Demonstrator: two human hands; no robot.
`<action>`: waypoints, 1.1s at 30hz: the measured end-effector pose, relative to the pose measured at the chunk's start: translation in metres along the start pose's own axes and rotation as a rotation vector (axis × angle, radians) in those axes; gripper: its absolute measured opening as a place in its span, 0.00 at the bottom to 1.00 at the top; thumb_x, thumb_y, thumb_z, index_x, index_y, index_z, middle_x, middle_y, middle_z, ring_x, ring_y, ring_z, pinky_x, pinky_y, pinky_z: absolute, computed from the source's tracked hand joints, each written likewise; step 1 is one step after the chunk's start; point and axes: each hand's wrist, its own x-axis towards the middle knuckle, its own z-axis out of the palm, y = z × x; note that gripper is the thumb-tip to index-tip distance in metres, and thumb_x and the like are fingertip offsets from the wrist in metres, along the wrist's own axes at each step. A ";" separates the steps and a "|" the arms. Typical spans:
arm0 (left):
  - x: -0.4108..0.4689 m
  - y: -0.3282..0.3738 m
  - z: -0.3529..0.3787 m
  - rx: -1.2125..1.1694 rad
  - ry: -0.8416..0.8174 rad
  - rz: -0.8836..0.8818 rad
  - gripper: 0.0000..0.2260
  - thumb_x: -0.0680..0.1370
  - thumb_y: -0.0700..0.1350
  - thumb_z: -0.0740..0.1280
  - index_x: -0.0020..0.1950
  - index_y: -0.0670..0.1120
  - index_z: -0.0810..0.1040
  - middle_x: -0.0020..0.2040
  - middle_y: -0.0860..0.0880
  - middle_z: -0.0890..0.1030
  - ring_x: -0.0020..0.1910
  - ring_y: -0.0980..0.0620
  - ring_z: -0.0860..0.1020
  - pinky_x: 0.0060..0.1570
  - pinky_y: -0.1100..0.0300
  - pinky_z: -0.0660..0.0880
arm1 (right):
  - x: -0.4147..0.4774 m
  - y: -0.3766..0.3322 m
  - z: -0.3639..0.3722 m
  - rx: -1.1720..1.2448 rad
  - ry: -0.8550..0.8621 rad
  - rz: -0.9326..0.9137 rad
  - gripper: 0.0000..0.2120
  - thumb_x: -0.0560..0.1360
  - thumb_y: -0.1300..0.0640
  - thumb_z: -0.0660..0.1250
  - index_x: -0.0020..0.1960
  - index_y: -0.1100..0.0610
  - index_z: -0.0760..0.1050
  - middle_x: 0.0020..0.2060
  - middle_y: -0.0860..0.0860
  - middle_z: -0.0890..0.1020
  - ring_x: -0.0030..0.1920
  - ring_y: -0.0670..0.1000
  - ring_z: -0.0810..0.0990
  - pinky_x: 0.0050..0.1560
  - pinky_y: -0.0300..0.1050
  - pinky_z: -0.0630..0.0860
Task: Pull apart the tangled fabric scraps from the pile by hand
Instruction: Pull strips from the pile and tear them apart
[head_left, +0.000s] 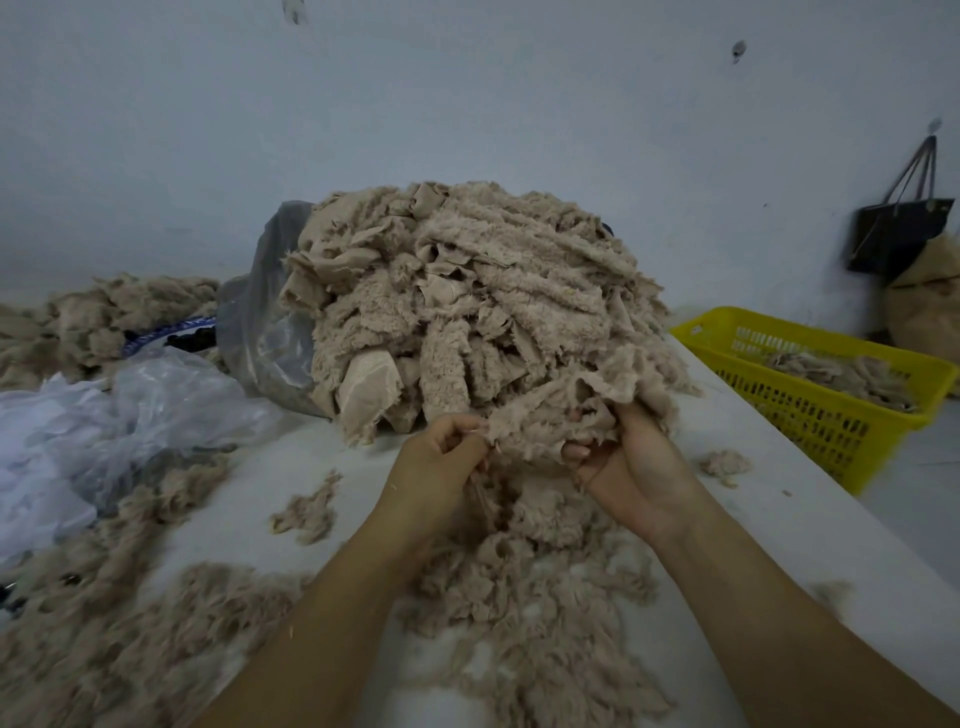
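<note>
Loose fluff (519, 613) nearest; left hand (441, 462), right hand (623, 457) both pinching scrap (540, 415) below pile (467, 301).

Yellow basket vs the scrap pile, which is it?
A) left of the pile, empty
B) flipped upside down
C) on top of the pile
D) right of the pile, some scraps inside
D: the yellow basket stands upright to the right of the scrap pile, with scraps lying inside it.
</note>
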 end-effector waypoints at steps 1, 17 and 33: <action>0.000 0.001 -0.001 -0.018 0.021 0.001 0.06 0.82 0.42 0.65 0.49 0.50 0.80 0.30 0.57 0.79 0.29 0.61 0.74 0.36 0.63 0.71 | 0.000 0.002 0.000 -0.028 -0.006 0.007 0.18 0.81 0.52 0.61 0.37 0.56 0.83 0.31 0.51 0.75 0.26 0.45 0.70 0.23 0.38 0.68; 0.012 0.005 -0.029 -0.689 0.048 0.035 0.10 0.83 0.41 0.60 0.50 0.45 0.82 0.26 0.53 0.65 0.23 0.58 0.62 0.26 0.66 0.64 | 0.005 -0.018 -0.016 -0.086 0.197 -0.038 0.16 0.81 0.54 0.60 0.35 0.54 0.70 0.21 0.47 0.65 0.21 0.44 0.61 0.20 0.37 0.61; 0.000 -0.008 -0.004 0.492 -0.086 0.232 0.12 0.83 0.43 0.60 0.53 0.62 0.72 0.57 0.61 0.70 0.48 0.71 0.72 0.39 0.77 0.69 | 0.012 -0.002 -0.023 -1.021 0.143 -0.161 0.09 0.77 0.42 0.66 0.48 0.46 0.78 0.44 0.43 0.82 0.37 0.40 0.79 0.35 0.32 0.75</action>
